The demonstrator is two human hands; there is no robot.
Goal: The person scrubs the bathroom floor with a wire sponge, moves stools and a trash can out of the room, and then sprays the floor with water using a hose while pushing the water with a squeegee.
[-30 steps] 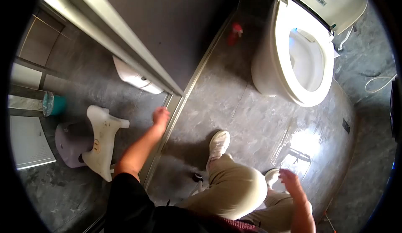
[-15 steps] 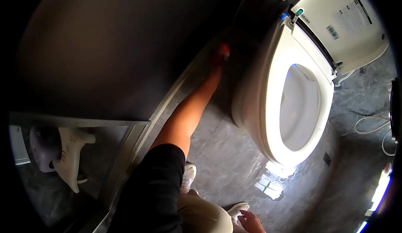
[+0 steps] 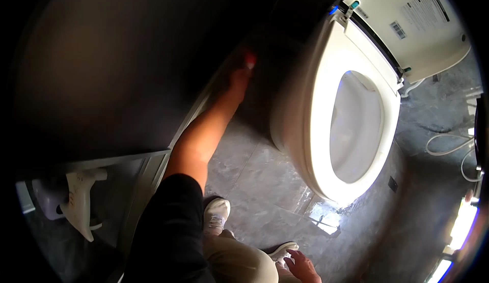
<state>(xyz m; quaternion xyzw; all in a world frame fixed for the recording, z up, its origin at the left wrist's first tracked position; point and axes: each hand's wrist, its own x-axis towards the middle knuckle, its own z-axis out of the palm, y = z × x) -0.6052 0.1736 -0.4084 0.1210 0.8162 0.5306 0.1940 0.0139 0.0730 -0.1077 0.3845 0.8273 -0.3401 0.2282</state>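
The toilet looks like glossy ceramic, its lid smooth plastic. The floor is shiny, stone-patterned tile; the black sleeve, matt cloth. The red bottle looks plastic, its finish blurred.

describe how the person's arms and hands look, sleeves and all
A plain black sleeve covers the left upper arm and ends near the elbow. The left forearm is bare, with no watch or band visible. The left hand is too dim and blurred for detail. The right hand wears no glove; its sleeve is out of view.
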